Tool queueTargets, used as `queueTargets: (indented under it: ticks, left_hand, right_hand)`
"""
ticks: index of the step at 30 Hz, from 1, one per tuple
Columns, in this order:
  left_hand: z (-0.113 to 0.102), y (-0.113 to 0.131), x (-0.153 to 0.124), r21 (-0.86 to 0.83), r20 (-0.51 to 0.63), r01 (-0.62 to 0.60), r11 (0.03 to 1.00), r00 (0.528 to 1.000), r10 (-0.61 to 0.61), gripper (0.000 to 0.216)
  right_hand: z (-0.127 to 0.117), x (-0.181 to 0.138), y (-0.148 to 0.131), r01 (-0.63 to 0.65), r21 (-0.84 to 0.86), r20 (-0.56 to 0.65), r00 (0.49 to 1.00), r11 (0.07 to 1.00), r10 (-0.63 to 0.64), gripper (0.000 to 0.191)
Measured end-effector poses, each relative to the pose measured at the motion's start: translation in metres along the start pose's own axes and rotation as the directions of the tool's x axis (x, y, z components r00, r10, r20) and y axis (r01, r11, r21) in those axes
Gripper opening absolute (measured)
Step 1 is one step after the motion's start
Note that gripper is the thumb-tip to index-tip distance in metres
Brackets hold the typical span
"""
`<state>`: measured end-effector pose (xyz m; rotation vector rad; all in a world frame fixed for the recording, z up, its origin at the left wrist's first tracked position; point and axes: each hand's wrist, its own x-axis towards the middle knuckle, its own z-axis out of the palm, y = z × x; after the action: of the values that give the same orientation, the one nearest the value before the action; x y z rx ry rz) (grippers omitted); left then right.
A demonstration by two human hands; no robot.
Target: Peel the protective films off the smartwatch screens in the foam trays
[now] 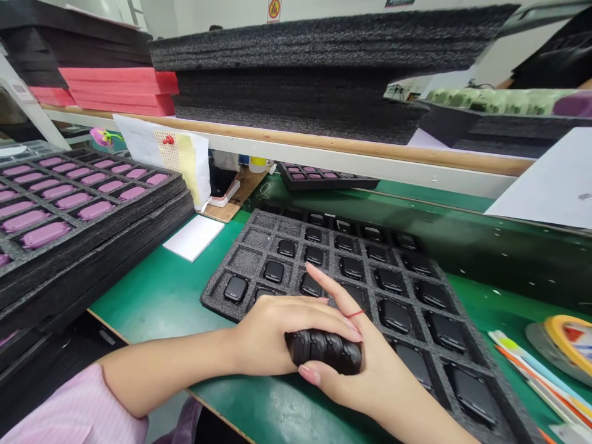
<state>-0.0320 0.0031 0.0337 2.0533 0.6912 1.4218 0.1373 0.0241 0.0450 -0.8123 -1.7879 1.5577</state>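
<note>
Between both hands is a short row of several black, rounded watch-like cases [324,350], pressed side by side. My left hand [282,324] is closed over the row from the left, its fingers lying along the top. From the right, my right hand [356,370] grips the other end, the thumb along the near side and the index finger stretched out toward the tray. Below and beyond them lies a black foam tray [247,259] with similar black cases [272,271] in many pockets. A few pockets at its far left hold nothing. The left hand's fingertips are partly hidden.
Stacked foam trays [166,206] with purple pieces [95,210] stand at left. A white pad [194,237] lies on the green table [152,296]. Yellow tape [571,339] and thin sticks [546,382] are at right. A shelf [324,145] with foam stacks [300,92] crosses behind.
</note>
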Motion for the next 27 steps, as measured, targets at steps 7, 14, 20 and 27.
queueTargets:
  ticks: [7, 14, 20, 27]
  left_hand:
    - [0.000, 0.001, 0.003, -0.117, -0.002, -0.020, 0.993, 1.000, 0.020, 0.022]
    - [0.000, 0.001, 0.002, -0.096, 0.016, -0.078, 0.992, 0.997, 0.080, 0.017]
    - [0.000, -0.004, -0.001, -0.096, 0.036, -0.091, 0.991, 0.995, 0.095, 0.021]
    - [0.001, -0.003, 0.001, -0.029, 0.010, -0.128, 0.991, 0.992, 0.128, 0.021]
  right_hand:
    - [0.007, -0.012, -0.031, -0.150, -0.036, -0.006, 0.989, 0.988, 0.150, 0.090]
    - [0.019, -0.015, -0.031, -0.032, -0.103, -0.098, 0.995, 0.994, 0.021, 0.073]
    - [0.018, -0.011, -0.025, 0.051, -0.220, -0.110, 0.991, 0.974, -0.076, 0.072]
    - [0.015, -0.007, -0.005, 0.250, -0.277, -0.083, 0.956, 0.928, -0.282, 0.077]
